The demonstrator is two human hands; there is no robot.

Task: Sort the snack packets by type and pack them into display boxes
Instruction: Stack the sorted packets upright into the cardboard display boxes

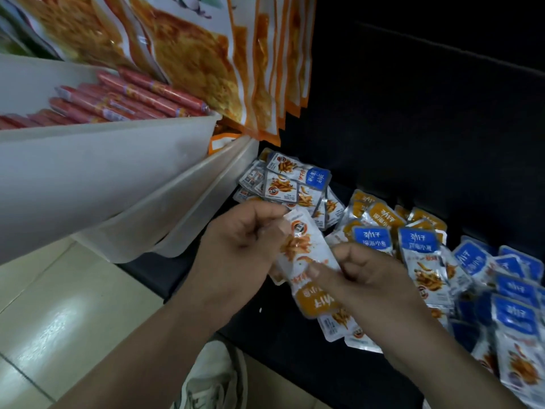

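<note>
We pinch orange packet (pixel 309 249) between left hand (pixel 239 240) and right hand (pixel 365 276), above dark shelf (pixel 280 343). Risk: slick foil slips, drops into blue packets (pixel 513 293) beside us, mixing 2 types.

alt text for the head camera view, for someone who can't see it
The left hand and right hand pinch one orange-labelled snack packet above a dark surface strewn with similar packets, the blue-labelled packets mostly at right. A white bin of red sausage sticks sits upper left.
</note>
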